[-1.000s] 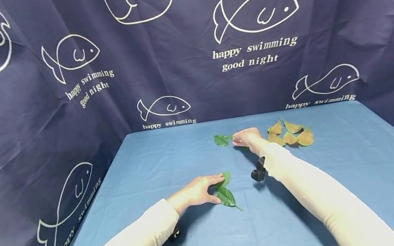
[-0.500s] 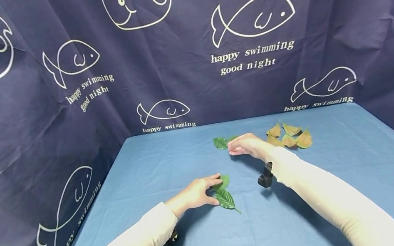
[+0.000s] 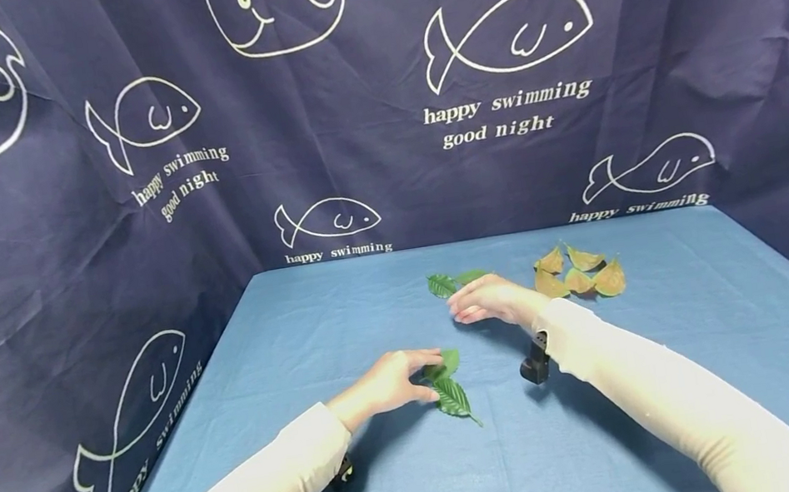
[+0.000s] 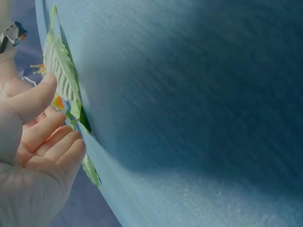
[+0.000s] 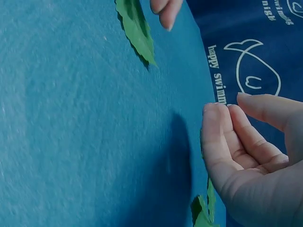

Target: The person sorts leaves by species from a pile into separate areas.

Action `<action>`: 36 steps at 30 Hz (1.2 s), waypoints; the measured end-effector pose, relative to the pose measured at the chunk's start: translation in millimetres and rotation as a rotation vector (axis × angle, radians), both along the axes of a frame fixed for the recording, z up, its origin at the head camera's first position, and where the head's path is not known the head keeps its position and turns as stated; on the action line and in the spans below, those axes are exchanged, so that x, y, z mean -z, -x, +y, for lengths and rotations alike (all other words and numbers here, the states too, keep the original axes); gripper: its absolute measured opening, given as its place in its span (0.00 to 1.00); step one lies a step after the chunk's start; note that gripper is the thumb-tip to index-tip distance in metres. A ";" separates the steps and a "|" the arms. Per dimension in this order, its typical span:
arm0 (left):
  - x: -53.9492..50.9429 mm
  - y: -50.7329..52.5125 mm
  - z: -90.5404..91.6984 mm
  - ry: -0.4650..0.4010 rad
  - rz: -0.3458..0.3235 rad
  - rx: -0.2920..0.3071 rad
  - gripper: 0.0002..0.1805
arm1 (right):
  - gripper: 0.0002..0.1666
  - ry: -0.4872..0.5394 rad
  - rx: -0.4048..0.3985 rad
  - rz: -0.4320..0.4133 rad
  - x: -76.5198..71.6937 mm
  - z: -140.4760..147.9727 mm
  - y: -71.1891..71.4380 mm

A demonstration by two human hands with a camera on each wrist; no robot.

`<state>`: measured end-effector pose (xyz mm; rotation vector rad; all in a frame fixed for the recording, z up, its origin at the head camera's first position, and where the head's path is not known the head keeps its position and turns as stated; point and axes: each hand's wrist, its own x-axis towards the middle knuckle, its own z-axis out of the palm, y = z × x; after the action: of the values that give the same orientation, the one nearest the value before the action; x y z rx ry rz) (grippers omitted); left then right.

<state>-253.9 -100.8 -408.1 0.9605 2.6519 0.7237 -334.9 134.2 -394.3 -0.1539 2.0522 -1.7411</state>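
Observation:
In the head view my left hand (image 3: 387, 383) hovers at a pair of green leaves, one ribbed leaf with a stem (image 3: 452, 398) and a flatter leaf (image 3: 449, 362). Its thumb and fingers are spread apart; the left wrist view shows the hand (image 4: 42, 142) loosely bent beside a leaf (image 4: 61, 68), with nothing between the fingers. Farther back, my right hand (image 3: 493, 299) is held above the cloth just in front of two more green leaves, a left one (image 3: 441, 286) and a partly hidden one (image 3: 471, 276). Its fingers are relaxed and hold nothing in the right wrist view.
Several yellow-brown leaves (image 3: 579, 281) lie grouped at the back right of the blue cloth-covered table (image 3: 344, 320). A dark blue curtain (image 3: 350, 143) with white fish prints hangs behind and along the sides. A black camera (image 3: 535, 359) sits under the right wrist.
My right hand has drawn back from the far green leaves toward me and slightly left, uncovering more of them. The left hand has stayed nearly still, its fingers lifting slightly at the near leaves.

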 end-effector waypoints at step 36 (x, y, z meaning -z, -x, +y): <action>2.1 -12.7 10.5 -0.132 -0.037 0.037 0.07 | 0.17 -0.544 -0.305 0.249 -2.8 -40.4 -30.2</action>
<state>-241.1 -90.3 -410.2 1.0166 2.5741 0.9080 -304.6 93.8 -391.6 -0.5002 2.4460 -0.9821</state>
